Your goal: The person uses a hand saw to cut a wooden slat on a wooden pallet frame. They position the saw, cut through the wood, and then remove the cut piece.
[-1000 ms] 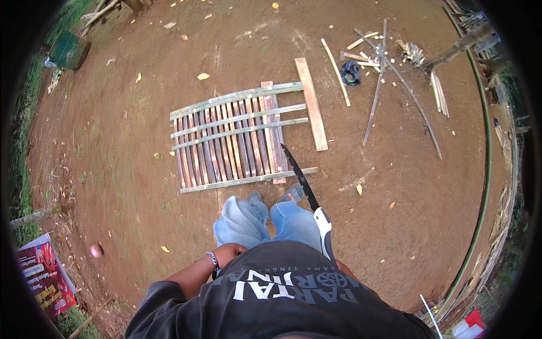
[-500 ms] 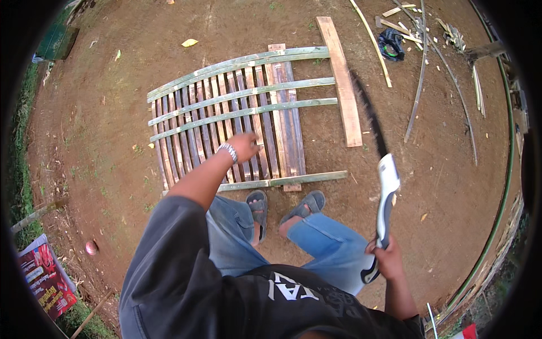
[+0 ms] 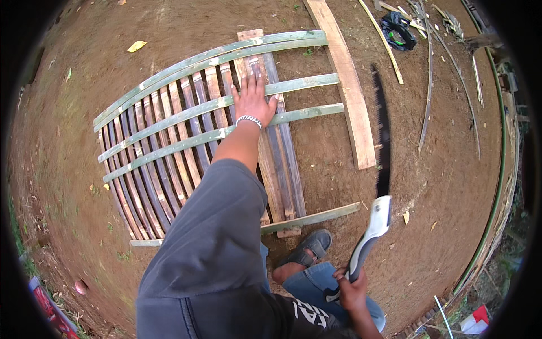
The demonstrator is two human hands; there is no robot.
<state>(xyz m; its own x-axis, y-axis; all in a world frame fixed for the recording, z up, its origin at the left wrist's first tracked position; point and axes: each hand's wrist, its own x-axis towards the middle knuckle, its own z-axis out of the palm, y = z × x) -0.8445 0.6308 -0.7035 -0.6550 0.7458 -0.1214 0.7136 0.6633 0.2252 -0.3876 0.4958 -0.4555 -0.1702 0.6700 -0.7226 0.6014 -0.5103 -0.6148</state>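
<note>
Bare reddish-brown earth ground (image 3: 440, 186) in even daylight, with a loose pale plank (image 3: 347, 85) at one o'clock, scattered thin sticks (image 3: 429, 85) at two o'clock, a yellow leaf (image 3: 136, 46) at eleven o'clock, and grass (image 3: 22, 248) at eight o'clock.

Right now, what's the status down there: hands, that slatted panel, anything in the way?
Left hand flat on bamboo slat panel. Right hand grips handsaw, blade clear of the panel. Loose plank lies alongside; sandalled foot at near edge.
</note>
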